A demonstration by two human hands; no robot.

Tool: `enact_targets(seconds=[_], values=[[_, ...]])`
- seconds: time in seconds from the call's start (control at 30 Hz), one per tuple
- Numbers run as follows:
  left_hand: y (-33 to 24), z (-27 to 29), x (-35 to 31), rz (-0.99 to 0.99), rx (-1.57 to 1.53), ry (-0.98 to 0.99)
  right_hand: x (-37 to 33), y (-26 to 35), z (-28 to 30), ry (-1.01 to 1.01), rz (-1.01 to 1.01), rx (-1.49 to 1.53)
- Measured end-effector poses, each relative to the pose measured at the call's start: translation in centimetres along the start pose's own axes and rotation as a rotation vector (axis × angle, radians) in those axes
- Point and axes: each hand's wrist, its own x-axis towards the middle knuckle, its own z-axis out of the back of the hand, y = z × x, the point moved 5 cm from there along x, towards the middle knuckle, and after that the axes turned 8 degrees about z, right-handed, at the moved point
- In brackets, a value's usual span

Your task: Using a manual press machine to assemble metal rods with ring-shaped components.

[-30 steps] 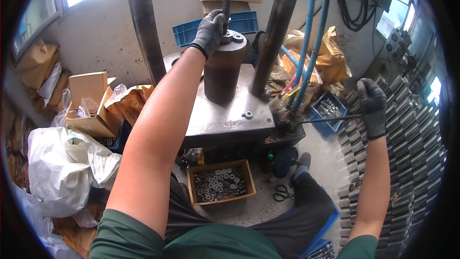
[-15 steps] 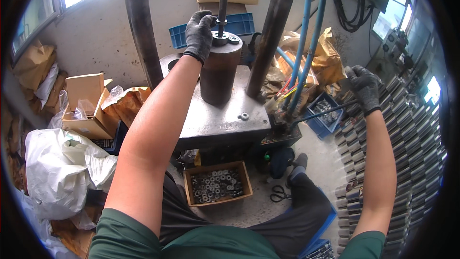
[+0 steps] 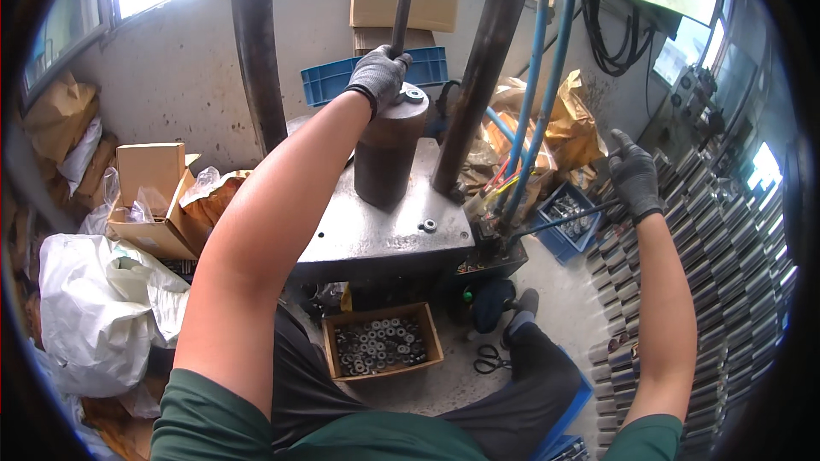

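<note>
My left hand [image 3: 381, 78], in a grey glove, is closed around the lower part of an upright dark metal rod [image 3: 402, 17]. The rod stands above a thick dark cylinder [image 3: 386, 166] on a press table. My fingers hide the rod's foot and any ring there. A small bearing-like ring [image 3: 414, 96] lies on the cylinder's top, beside my hand. My gloved right hand [image 3: 634, 177] is raised at the right, its index finger stretched out and the fingers apart. The end of a dark lever [image 3: 572, 217] meets or passes by its palm; whether they touch is unclear.
Another small ring [image 3: 429, 225] lies on the metal press table [image 3: 376, 243]. Below stands a carton [image 3: 331, 350] of several rings. Steel posts [image 3: 256, 60] and blue hoses [image 3: 535, 94] flank the cylinder. Stacked metal tubes [image 3: 726, 290] fill the right; scissors [image 3: 490, 360] lie on the floor.
My left hand has slid down the rod to the cylinder's top, and the ring it held on the rod is now hidden. My right hand has lowered slightly, its index finger straightening.
</note>
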Motion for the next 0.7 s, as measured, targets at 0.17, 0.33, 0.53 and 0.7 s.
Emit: enact_targets(seconds=[0.17, 0.33, 0.53, 0.7], values=[[2.1, -1.1, 2.5, -0.053, 0.024, 0.018, -2.6, -0.9, -0.1, -0.005, 0.011, 0.124], [0.9, -0.6, 0.4, -0.068, 0.132, -0.052, -10.7, -1.2, 0.4, 0.013, 0.224, 0.246], [1.0, 0.0, -0.6, -0.093, 0.085, -0.074, -17.8, 8.0, 2.2, 0.313, 0.644, -0.329], [1.1, 0.7, -1.2, -0.112, 0.119, -0.122, -16.0, 16.4, -0.7, 0.151, 0.622, 0.343]])
